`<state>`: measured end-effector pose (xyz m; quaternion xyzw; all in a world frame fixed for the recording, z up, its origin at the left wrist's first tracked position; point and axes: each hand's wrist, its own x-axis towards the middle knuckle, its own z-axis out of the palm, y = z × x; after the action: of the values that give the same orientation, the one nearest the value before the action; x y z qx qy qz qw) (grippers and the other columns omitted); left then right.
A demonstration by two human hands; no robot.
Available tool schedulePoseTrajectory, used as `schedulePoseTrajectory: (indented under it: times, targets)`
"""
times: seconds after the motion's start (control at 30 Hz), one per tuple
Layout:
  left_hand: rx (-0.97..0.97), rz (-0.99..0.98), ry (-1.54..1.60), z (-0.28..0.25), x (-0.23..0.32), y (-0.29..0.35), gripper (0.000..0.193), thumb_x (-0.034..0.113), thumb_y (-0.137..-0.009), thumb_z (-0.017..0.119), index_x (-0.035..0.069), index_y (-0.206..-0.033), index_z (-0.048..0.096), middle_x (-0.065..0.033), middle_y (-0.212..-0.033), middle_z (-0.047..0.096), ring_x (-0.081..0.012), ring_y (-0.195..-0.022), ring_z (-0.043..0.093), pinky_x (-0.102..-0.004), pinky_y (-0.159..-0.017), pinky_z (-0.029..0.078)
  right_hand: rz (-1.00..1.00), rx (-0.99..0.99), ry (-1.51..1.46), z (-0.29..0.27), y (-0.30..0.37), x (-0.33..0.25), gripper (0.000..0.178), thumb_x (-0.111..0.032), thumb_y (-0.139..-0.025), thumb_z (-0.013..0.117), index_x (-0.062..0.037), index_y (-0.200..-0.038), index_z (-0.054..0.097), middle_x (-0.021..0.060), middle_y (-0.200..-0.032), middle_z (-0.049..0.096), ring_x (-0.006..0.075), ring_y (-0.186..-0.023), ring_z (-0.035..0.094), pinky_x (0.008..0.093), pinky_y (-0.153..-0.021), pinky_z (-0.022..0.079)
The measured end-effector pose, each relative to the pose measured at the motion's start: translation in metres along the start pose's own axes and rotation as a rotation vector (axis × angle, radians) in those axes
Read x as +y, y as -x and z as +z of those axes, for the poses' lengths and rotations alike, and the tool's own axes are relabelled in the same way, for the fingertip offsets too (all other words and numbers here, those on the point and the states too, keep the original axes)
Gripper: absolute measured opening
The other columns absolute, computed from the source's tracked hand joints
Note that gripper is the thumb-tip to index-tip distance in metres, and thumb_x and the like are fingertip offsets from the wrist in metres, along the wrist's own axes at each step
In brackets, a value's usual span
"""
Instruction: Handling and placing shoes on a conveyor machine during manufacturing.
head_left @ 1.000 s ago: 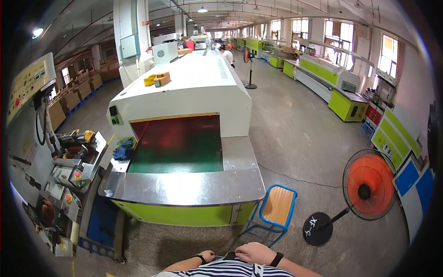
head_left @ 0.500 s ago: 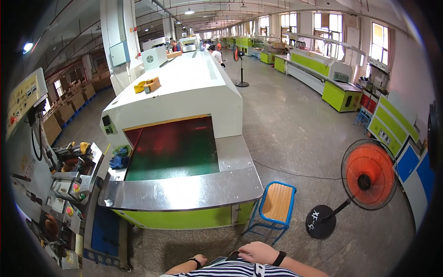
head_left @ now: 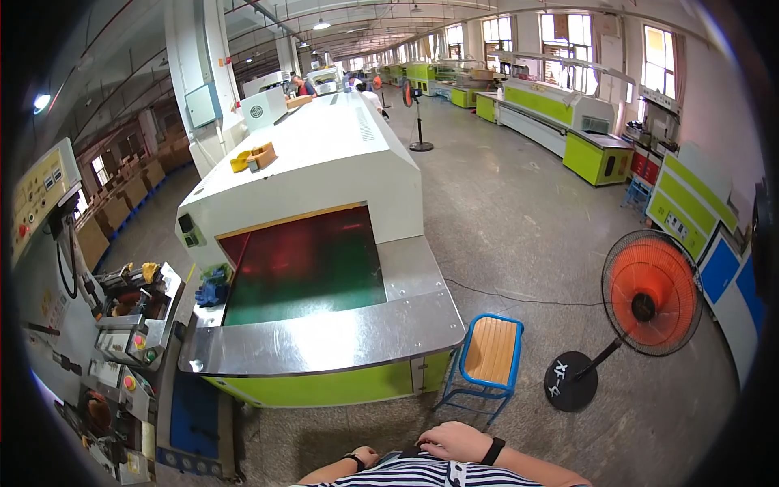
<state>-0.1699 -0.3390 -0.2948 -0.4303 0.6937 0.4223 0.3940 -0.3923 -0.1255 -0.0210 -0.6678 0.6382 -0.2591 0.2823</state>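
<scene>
At the lower edge, my left hand [head_left: 367, 456] is close to my waist with its fingers curled inward and mostly hidden. My right hand [head_left: 456, 442] rests against my striped shirt [head_left: 406, 471], fingers bent and together, beside a dark item [head_left: 402, 459] too unclear to name. Ahead stands a large white conveyor machine [head_left: 324, 170] with a green belt [head_left: 308, 296] running into its reddish opening. A steel table edge [head_left: 324, 341] borders the belt on the near side. Neither hand touches the machine.
A blue-framed stool [head_left: 492, 351] stands right of the machine, with an orange pedestal fan [head_left: 649, 296] beyond it and a cable on the floor. Control equipment [head_left: 122, 341] lines the left. Blue gloves [head_left: 213, 290] lie by the belt; yellow tape rolls [head_left: 253, 157] sit on top.
The view has shifted slightly, so the stool and fan appear a little farther right. Both hands stay near my waist, in much the same pose.
</scene>
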Motion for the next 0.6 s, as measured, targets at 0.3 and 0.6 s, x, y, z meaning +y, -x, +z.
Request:
schedulePoseTrajectory:
  times: [0.3,0.6]
  targets:
    - [0.007,-0.013,-0.047,0.006,-0.028,-0.024,0.046,0.035,-0.093,0.055,0.008,-0.129,0.062,-0.0121,-0.13,0.061,-0.0277,-0.12,0.058,-0.0409,-0.102,0.043,0.015,-0.002,0.001,0.0,0.002,-0.002,0.03,-0.029,-0.097,0.052,-0.004,-0.107,0.066,0.0162,-0.09,0.068,0.0339,-0.086,0.063,0.0427,-0.078,0.049]
    - [0.009,0.061,-0.023,0.007,-0.014,-0.021,0.045,0.035,-0.09,0.056,0.008,-0.125,0.065,-0.0134,-0.128,0.063,-0.028,-0.121,0.057,-0.04,-0.104,0.042,0.046,-0.019,0.004,-0.002,0.002,-0.006,0.032,-0.03,-0.097,0.051,-0.0039,-0.108,0.066,0.0167,-0.091,0.068,0.0344,-0.089,0.063,0.0428,-0.08,0.049]
